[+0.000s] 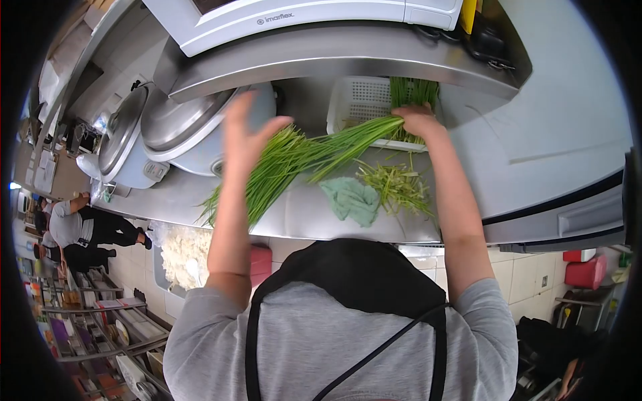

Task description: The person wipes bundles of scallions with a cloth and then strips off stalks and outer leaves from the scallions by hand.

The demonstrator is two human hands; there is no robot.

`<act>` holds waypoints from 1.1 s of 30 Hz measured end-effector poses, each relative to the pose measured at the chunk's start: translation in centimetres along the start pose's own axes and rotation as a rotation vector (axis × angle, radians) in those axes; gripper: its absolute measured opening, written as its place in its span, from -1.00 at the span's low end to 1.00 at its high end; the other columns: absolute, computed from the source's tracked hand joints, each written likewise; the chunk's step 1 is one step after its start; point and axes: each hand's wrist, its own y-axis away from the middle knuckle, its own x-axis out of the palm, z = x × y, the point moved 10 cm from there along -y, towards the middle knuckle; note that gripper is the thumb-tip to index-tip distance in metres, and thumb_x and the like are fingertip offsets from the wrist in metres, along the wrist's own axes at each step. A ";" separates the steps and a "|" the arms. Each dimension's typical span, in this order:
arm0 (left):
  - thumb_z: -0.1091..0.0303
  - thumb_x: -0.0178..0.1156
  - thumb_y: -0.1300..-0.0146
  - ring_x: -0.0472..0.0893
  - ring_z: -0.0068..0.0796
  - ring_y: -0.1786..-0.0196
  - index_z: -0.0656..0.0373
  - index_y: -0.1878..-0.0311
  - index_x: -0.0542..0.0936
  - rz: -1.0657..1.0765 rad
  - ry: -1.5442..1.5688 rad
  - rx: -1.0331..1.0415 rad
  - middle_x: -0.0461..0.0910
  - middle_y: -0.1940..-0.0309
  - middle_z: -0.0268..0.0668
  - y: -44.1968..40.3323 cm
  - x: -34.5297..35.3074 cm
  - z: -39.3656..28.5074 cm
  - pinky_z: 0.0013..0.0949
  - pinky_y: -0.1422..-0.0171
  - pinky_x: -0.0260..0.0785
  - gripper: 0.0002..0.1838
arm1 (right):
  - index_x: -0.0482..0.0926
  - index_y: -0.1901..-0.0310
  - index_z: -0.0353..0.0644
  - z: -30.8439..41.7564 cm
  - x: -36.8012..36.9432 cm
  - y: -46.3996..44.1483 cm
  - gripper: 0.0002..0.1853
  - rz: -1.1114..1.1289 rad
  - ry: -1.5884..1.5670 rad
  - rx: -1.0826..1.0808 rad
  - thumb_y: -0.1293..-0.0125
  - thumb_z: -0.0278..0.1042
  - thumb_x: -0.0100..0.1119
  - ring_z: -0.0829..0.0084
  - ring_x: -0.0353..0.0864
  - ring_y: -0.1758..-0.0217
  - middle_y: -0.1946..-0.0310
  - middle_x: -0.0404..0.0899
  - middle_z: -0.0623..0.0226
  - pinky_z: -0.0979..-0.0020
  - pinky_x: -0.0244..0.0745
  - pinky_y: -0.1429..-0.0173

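A heap of long green chives (274,170) lies across the steel counter. Above its upper end is my left hand (244,130), smeared by motion, thumb and fingers apart with nothing in them. My right hand (418,120) is closed round one end of a bunch of chives (361,139), which slants down left towards the heap. That hand is over the right end of a white perforated basket (361,97), where more chives (413,89) stand. Yellowish-green trimmings (398,187) are scattered below the basket, beside a crumpled green cloth (351,200).
A steel shelf (348,61) with a white appliance (301,20) overhangs the counter. Two large lidded cookers (194,127) stand at left. Below the counter's left end is a tub of pale food (184,257). People (70,224) are at far left.
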 end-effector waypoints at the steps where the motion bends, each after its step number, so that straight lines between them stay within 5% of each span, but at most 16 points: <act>1: 0.04 0.36 0.25 0.37 -0.14 -0.02 0.30 0.05 0.42 0.105 0.011 0.087 0.42 0.09 -0.05 0.1 3.9 -2.5 -0.22 -0.11 0.19 -0.30 | 0.47 0.07 0.14 1.4 -1.3 0.3 -0.60 -0.041 0.044 -0.057 -0.03 -0.49 -0.10 0.31 0.37 -0.06 0.10 0.47 0.37 0.04 0.03 -0.22; 6: -0.01 0.38 0.32 0.41 -0.12 -0.01 0.27 -0.07 0.32 0.388 -0.080 0.251 0.42 0.09 0.03 1.2 20.6 -7.1 -0.19 -0.11 0.22 -0.14 | 0.45 0.10 0.09 5.9 -5.8 1.5 -0.60 -0.167 0.192 -0.133 0.03 -0.52 -0.06 0.31 0.32 -0.08 0.10 0.45 0.38 0.02 -0.03 -0.25; 9: 0.11 0.35 0.27 0.54 -0.21 0.24 0.30 0.06 0.40 0.482 0.170 0.049 0.52 0.30 -0.01 0.8 25.0 -5.3 -0.24 0.12 0.37 -0.32 | 0.46 0.12 0.08 5.1 -6.3 1.8 -0.60 -0.207 0.218 -0.142 0.06 -0.52 -0.04 0.31 0.32 -0.07 0.13 0.46 0.40 0.02 -0.06 -0.26; 11: 0.23 0.28 0.22 0.54 -0.33 0.56 0.34 0.31 0.47 0.790 0.332 -0.177 0.53 0.57 -0.11 2.0 28.4 -3.2 -0.34 0.40 0.40 -0.57 | 0.46 0.13 0.08 4.0 -5.7 2.2 -0.60 -0.218 0.193 -0.126 0.07 -0.52 -0.03 0.32 0.32 -0.08 0.13 0.46 0.42 0.01 -0.07 -0.27; 13: 0.27 0.25 0.21 0.50 -0.40 0.63 0.33 0.41 0.45 0.901 0.278 -0.247 0.49 0.65 -0.17 2.5 27.7 -2.4 -0.38 0.49 0.36 -0.66 | 0.52 0.23 0.02 2.0 -6.9 3.5 -0.69 -0.534 0.031 -0.119 0.06 -0.52 -0.01 0.29 0.38 -0.03 0.23 0.51 0.32 0.00 0.00 -0.23; 17: 0.35 0.23 0.16 0.42 -0.54 0.72 0.31 0.55 0.44 0.972 0.345 -0.427 0.43 0.74 -0.27 3.2 24.0 -1.3 -0.48 0.63 0.27 -0.77 | 0.50 0.23 -0.03 -4.3 -2.5 1.8 -0.70 -0.262 -0.221 0.108 0.05 -0.53 -0.01 0.29 0.39 -0.04 0.23 0.52 0.29 0.13 0.13 -0.18; 19: 0.36 0.22 0.14 0.39 -0.57 0.73 0.31 0.55 0.44 0.955 0.407 -0.457 0.41 0.75 -0.31 3.5 22.9 -0.6 -0.49 0.65 0.24 -0.79 | 0.51 0.22 -0.05 -6.4 -2.5 2.7 -0.73 -0.531 -0.334 0.195 0.02 -0.50 0.02 0.30 0.43 0.01 0.21 0.52 0.25 0.28 0.29 -0.05; 24: 0.39 0.21 0.07 0.35 -0.61 0.71 0.33 0.49 0.46 0.958 0.632 -0.586 0.39 0.71 -0.33 4.4 21.3 -0.7 -0.52 0.65 0.21 -0.81 | 0.54 0.20 -0.11 -0.1 -1.4 3.8 -0.77 -0.421 -0.864 0.053 -0.06 -0.36 0.10 0.37 0.55 0.23 0.25 0.55 0.23 0.46 0.39 0.12; 26: 0.40 0.20 0.06 0.35 -0.61 0.70 0.34 0.43 0.46 0.956 0.738 -0.608 0.40 0.68 -0.33 4.7 20.6 -1.8 -0.53 0.64 0.20 -0.80 | 0.53 0.22 -0.24 4.6 -1.1 4.2 -0.76 -0.287 -1.308 -0.164 -0.10 -0.33 0.10 0.49 0.53 0.27 0.33 0.57 0.30 0.49 0.38 0.15; 33: 0.39 0.19 0.04 0.36 -0.63 0.67 0.30 0.43 0.46 0.952 0.765 -0.598 0.40 0.67 -0.35 5.6 17.9 -1.6 -0.55 0.63 0.17 -0.82 | 0.52 0.36 -0.27 8.2 -2.2 7.1 -0.83 -0.215 -1.340 -0.189 -0.16 -0.32 0.09 0.65 0.45 0.34 0.46 0.53 0.43 0.59 0.32 0.17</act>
